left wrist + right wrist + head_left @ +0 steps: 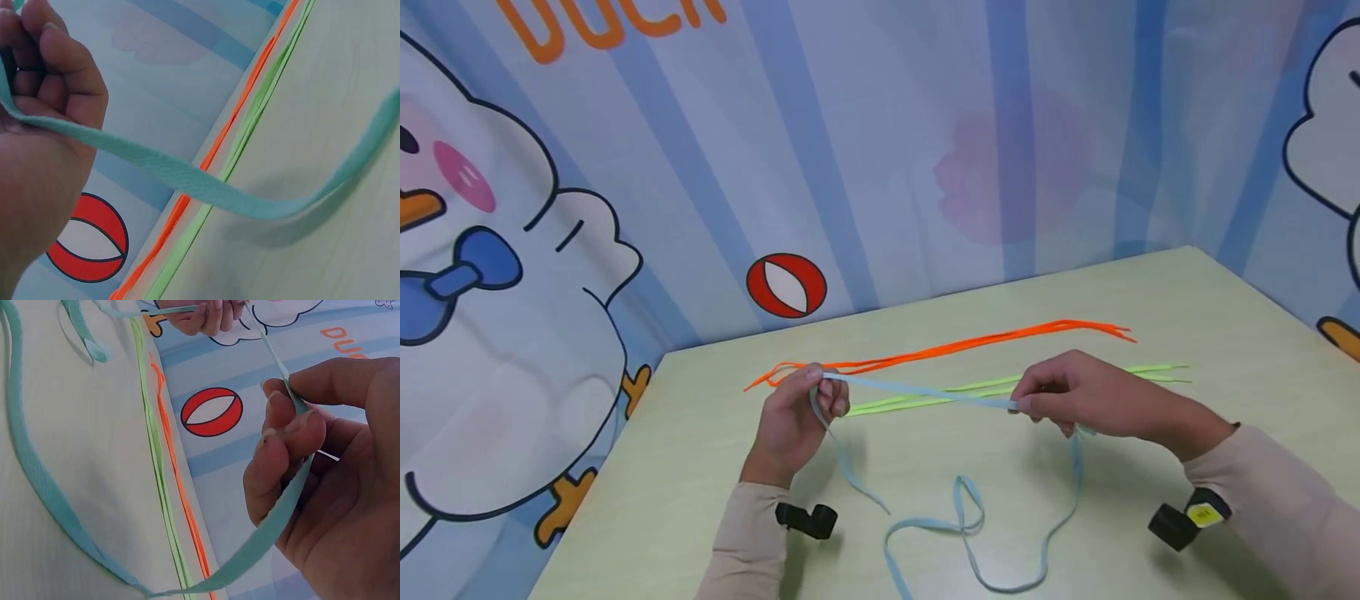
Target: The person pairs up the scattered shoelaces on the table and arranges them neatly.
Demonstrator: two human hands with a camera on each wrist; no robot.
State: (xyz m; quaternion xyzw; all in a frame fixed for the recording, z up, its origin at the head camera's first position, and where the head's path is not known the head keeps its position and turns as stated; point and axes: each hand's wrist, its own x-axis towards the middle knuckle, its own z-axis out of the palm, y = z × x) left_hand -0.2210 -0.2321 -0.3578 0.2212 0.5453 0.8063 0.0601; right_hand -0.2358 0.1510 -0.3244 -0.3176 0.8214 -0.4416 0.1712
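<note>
A light blue flat shoelace (925, 390) stretches nearly straight between two hands above the table. My left hand (793, 421) pinches it between thumb and curled fingers, and a short loose end hangs down from there. On the other side, my right hand (1075, 392) pinches the lace with thumb and forefinger; in the right wrist view the lace (269, 519) runs on through the palm beneath the bent fingers. From the right hand the rest drops to the table and lies in loose curves with a small loop in the middle.
Behind the hands, an orange shoelace pair (970, 342) lies lengthwise across the table (700, 483). Nearer lies a yellow-green pair (917, 402), partly hidden by both hands. A printed cartoon backdrop (895, 150) stands along the table's far edge.
</note>
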